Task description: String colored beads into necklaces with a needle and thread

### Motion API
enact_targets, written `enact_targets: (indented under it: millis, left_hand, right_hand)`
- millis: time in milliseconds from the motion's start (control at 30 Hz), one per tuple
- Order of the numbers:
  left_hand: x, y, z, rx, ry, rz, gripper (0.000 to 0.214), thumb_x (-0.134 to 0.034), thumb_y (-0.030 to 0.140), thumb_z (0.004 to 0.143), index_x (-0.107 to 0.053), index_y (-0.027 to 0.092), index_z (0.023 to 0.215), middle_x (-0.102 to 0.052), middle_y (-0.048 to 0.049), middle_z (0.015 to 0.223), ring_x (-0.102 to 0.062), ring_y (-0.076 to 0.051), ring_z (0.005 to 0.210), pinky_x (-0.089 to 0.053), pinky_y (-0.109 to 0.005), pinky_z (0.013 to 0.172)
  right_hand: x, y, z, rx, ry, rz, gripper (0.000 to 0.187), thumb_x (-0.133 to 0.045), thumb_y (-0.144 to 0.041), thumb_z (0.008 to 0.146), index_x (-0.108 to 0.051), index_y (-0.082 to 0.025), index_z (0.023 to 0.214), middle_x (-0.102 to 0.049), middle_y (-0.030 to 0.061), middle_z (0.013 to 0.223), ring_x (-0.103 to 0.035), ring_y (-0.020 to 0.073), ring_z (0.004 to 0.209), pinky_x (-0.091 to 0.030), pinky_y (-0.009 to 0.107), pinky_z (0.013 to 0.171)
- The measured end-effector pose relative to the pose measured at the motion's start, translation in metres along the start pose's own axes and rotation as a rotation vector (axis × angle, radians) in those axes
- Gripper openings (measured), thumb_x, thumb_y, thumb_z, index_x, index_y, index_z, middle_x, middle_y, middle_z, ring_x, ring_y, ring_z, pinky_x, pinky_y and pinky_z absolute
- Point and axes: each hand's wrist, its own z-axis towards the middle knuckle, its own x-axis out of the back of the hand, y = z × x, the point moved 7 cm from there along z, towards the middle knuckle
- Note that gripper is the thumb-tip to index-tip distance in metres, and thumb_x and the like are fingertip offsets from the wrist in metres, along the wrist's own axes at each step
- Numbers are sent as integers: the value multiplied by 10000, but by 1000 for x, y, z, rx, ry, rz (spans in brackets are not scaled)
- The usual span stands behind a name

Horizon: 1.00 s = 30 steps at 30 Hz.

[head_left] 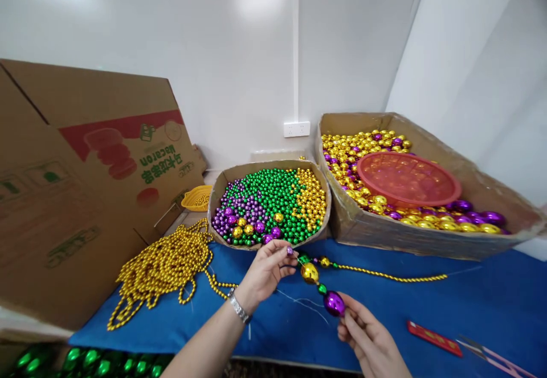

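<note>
My left hand (271,267), with a metal watch on the wrist, pinches a small purple bead (290,250) between thumb and fingertips. A strand running between my hands carries a large gold bead (310,273), a small green bead (322,289) and a large purple bead (334,304). The fingers of my right hand (370,332) are closed at the lower right side of that large purple bead. Behind it, a string of small gold beads (393,276) stretches right across the blue cloth (290,332). Loose clear thread (303,300) lies below the strand.
A box of small beads (269,207) stands ahead. On the right, a larger box (384,230) holds big beads and a red basket (410,179). Piled gold bead strings (166,264) lie left beside a carton (106,196). A red case (435,338) and scissors (491,355) lie front right.
</note>
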Motion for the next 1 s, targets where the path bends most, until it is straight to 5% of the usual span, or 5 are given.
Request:
enact_targets:
  millis: [167, 567, 833, 1000]
  left_hand:
    - [-3, -2, -3, -5, 6, -50, 327, -717, 252, 757, -604, 164, 1051, -677, -64, 882, -651, -141, 763, -505, -257, 686]
    - [-5, -6, -4, -8, 13, -63, 244, -716, 244, 756, -600, 156, 953, -679, -76, 912, -656, -158, 787, -506, -285, 719]
    - [-9, 3, -10, -290, 54, 422, 257, -732, 283, 730, -604, 151, 910, -667, -48, 877, -604, -139, 797, -475, -242, 706]
    - [-8, -18, -7, -236, 50, 513, 229, -645, 360, 799, -609, 146, 875, -677, -47, 834, -602, -135, 717, -473, -243, 656]
  right_hand:
    - [0, 0, 0, 0, -2, -2, 449, -790, -436, 639, -697, -248, 1036, -595, 3, 754, -577, 150, 677, -506, 271, 646]
    - [3, 1, 0, 13, -15, -29, 451, -776, -442, 660, -686, -243, 1055, -595, 3, 755, -585, 147, 676, -506, 263, 649]
    - [18, 10, 16, 115, 37, -250, 565, -732, -565, 646, -643, -193, 1061, -625, 8, 746, -639, 179, 674, -529, 307, 715]
    - [25, 32, 26, 53, 21, -309, 624, -674, -623, 658, -587, -184, 1092, -664, 42, 833, -673, 217, 768, -540, 331, 733]
